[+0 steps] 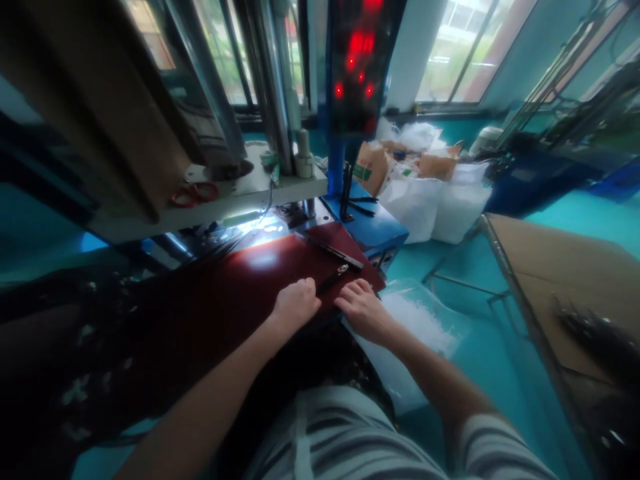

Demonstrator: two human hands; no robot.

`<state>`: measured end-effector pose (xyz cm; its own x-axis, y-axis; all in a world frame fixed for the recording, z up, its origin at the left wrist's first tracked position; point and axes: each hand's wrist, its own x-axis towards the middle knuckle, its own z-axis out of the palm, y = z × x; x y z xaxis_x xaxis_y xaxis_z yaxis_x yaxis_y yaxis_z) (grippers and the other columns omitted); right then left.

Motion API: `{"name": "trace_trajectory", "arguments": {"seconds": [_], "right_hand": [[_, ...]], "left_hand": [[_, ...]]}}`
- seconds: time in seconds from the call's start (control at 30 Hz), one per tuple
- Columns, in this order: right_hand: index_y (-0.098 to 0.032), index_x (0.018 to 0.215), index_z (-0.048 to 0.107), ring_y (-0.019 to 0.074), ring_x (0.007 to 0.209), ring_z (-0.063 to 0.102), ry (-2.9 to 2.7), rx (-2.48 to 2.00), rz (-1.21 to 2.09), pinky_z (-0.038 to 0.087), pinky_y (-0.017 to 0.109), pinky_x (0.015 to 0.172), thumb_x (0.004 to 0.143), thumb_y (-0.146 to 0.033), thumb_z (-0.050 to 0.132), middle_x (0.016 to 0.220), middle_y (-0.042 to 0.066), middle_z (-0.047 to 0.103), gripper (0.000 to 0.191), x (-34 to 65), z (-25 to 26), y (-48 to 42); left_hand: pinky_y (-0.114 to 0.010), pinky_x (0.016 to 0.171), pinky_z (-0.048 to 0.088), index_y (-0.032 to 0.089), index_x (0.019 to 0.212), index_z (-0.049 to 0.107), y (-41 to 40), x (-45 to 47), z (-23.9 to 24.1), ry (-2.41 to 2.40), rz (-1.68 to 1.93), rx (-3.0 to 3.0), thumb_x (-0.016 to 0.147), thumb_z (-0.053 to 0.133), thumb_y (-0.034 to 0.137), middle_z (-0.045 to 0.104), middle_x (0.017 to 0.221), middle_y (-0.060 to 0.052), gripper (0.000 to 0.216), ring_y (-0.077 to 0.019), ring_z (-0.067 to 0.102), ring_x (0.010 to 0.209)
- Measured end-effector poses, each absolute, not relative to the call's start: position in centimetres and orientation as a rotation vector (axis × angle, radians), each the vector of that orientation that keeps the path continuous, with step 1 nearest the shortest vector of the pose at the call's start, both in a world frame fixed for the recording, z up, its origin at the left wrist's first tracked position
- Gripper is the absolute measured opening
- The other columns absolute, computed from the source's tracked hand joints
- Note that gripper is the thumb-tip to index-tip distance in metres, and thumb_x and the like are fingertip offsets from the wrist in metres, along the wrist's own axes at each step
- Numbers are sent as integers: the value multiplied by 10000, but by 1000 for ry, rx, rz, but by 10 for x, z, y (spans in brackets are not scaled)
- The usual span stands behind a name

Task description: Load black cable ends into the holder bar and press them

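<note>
My left hand (299,298) is closed around one end of a slim black piece with a shiny metal tip (331,280); its exact kind is too blurred to name. That piece points up and right over the dark red work surface (260,273). Just right of it, my right hand (363,305) rests near the surface's edge with its fingers curled together. Whatever may be under those fingers is hidden. Beyond both hands, a long narrow dark bar (337,253) lies on the red surface.
A machine with metal columns (273,87) and a lit red display panel (360,67) rises ahead. Red-handled scissors (195,194) lie on its ledge. White sacks (415,203) stand behind; a clear plastic bag (420,320) is on the floor. A cardboard-topped table (560,260) is at right.
</note>
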<state>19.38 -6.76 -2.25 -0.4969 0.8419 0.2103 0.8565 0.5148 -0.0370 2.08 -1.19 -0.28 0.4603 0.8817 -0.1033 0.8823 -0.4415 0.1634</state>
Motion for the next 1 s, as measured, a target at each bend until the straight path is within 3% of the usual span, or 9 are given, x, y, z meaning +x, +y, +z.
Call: {"name": "trace_trajectory", "arguments": {"seconds": [0.1, 0.2, 0.33, 0.43, 0.5, 0.6, 0.73, 1.0], "right_hand": [[-152, 814, 573, 194, 829, 474, -2673, -1382, -143, 297, 383, 867, 854, -126, 432, 821, 69, 560, 149, 193, -14, -60], [-152, 841, 575, 189, 817, 485, -2671, -1312, -130, 311, 376, 845, 864, -162, 446, 830, 64, 568, 132, 191, -5, -55], [-163, 891, 599, 179, 801, 506, -2492, -1166, -115, 348, 371, 852, 880, -192, 451, 832, 58, 597, 151, 189, 9, -44], [-178, 947, 605, 196, 928, 518, -2075, -1087, -59, 372, 372, 894, 877, -230, 476, 919, 77, 611, 155, 195, 18, -33], [-189, 1046, 587, 201, 1043, 509, -1768, -1028, 156, 392, 365, 915, 880, -280, 480, 1059, 95, 593, 217, 198, 24, -24], [-222, 1199, 528, 188, 1121, 506, -1542, -895, 719, 414, 348, 935, 912, -383, 392, 1242, 74, 541, 356, 194, 30, -12], [-182, 1157, 589, 197, 1062, 566, -1525, -766, 1222, 419, 365, 949, 902, -471, 355, 1168, 74, 615, 450, 175, 38, -3], [-164, 1039, 656, 198, 1035, 587, -1790, -971, 1198, 423, 340, 934, 894, -439, 377, 1068, 60, 665, 418, 153, 41, -5]], "left_hand": [[-336, 707, 446, 166, 827, 445, -13, 21, 0, 1485, 187, 2299, 761, 419, 188, 635, 832, -108, 74, -254, 630, 826], [-251, 529, 416, 200, 801, 365, -15, 20, 3, 1298, 296, 1834, 745, 421, 178, 607, 673, -20, 82, -162, 593, 569], [-169, 328, 194, 200, 841, 384, -18, 10, 8, 983, 364, 1268, 788, 434, 258, 482, 508, 69, 93, -62, 332, 313], [-152, 307, 130, 192, 859, 432, -23, -4, 11, 858, 482, 1134, 761, 565, 376, 351, 446, 113, 248, -30, 219, 299], [-151, 300, 130, 186, 825, 438, -29, -12, 13, 848, 519, 1113, 733, 615, 395, 321, 427, 120, 289, -23, 207, 293], [-152, 301, 162, 163, 793, 470, -37, -18, 15, 887, 486, 1120, 766, 567, 444, 395, 448, 87, 299, -24, 272, 300], [-156, 305, 205, 142, 736, 496, -41, -15, 15, 985, 482, 1188, 797, 485, 495, 442, 474, 52, 359, -37, 335, 323], [-184, 309, 227, 142, 740, 506, -20, 20, 17, 895, 657, 1330, 781, 523, 408, 441, 415, 47, 269, -70, 368, 307]]}}
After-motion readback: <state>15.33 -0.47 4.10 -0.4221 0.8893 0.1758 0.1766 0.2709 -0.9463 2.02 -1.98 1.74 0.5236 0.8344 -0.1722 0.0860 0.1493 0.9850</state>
